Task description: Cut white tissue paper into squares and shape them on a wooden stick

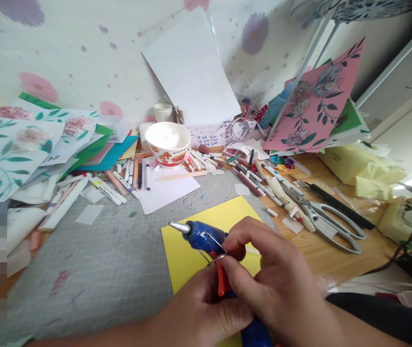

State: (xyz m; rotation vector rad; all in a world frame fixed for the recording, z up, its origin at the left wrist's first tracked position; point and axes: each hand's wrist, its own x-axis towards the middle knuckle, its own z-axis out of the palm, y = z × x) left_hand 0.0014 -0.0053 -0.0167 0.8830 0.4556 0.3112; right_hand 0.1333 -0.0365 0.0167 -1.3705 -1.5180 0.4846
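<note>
A blue hot glue gun (204, 234) with a bare metal nozzle points up and to the left over a sheet of yellow paper (179, 258). My left hand (208, 311) is closed around its body, below the orange trigger (221, 282). Thumb and fingers of my right hand (278, 270) pinch the thin metal wire stand (216, 242) at the gun's side. Part of the gun's handle is hidden behind my hands, and its lower end shows beneath them.
A grey cutting mat (112, 270) covers much of the table. Behind it stand a paper bowl (168, 144) and scattered markers. To the right lie large scissors (331, 224); a pink floral card (314, 106) leans further back. White floral sheets (14, 149) are at left.
</note>
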